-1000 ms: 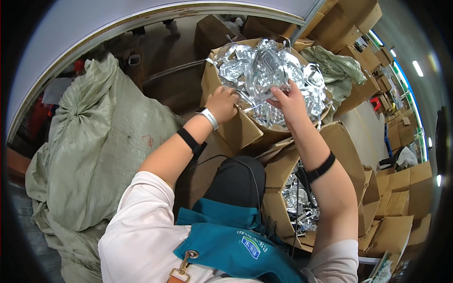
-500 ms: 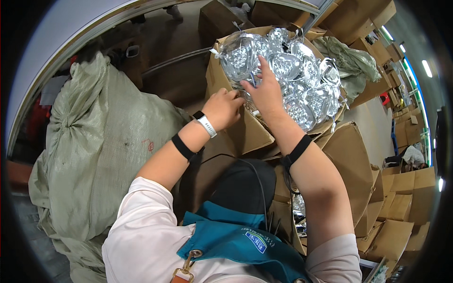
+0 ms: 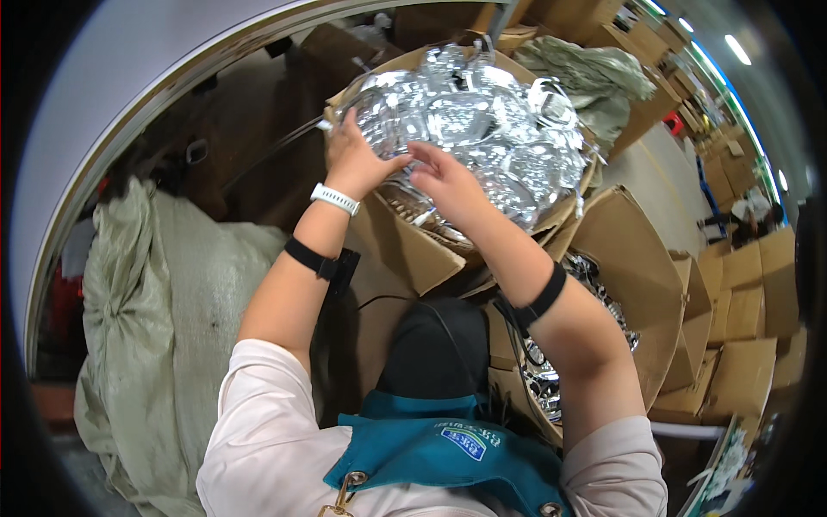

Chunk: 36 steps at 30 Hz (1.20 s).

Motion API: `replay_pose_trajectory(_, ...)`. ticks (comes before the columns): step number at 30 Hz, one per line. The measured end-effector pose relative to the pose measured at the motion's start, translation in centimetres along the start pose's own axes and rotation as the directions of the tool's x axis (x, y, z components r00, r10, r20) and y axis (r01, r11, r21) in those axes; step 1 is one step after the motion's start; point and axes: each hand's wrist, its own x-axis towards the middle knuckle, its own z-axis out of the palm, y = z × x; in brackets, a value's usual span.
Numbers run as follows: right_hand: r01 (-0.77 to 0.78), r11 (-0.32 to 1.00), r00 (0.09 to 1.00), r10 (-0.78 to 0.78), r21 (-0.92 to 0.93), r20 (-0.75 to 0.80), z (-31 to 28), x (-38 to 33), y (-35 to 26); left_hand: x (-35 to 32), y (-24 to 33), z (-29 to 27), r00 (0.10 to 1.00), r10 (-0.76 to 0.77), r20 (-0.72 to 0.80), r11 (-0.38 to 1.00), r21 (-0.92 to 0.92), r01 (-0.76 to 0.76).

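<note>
Cardboard cartons crowd a dim workspace, where a person in a teal apron (image 3: 405,431) works between a bulging pale-green sack (image 3: 185,293) on the left and an open carton (image 3: 637,267) of shiny parts on the right. Just ahead, a large cardboard box (image 3: 405,250) brims with glossy, silvery-clear plastic pieces (image 3: 491,112), its walls apparently keeping the loose heap together within easy reach. The left hand (image 3: 349,162) spreads thumb from fingers over the near-left rim, perhaps to steady that edge of the pile; the right hand (image 3: 450,181) hovers beside it, fingers half curled and parted, with nothing visible in its grasp. The pieces lie beneath and beyond both hands; blur hides whether the fingertips touch them. Farther back, a crumpled green sack (image 3: 594,77) drapes near more boxes.
</note>
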Motion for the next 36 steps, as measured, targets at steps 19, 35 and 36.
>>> replay_pose_trajectory(19,-0.461,0.803,0.7,0.068,-0.377,-0.711,-15.4,-51.3,-10.7,-0.2,20.7,18.6,0.776,0.581,0.247,0.43,-0.902,-0.035)
replay_pose_trajectory(35,-0.934,0.35,0.221,0.393,-0.078,-0.893,-6.6,-75.1,-6.7,-21.4,34.1,10.4,-0.184,0.851,0.492,0.385,-0.822,-0.42)
replay_pose_trajectory(36,-0.942,0.305,0.275,0.472,-0.137,-0.838,-6.9,-74.6,-5.4,-22.0,33.7,7.2,-0.204,0.83,0.518,0.383,-0.797,-0.467)
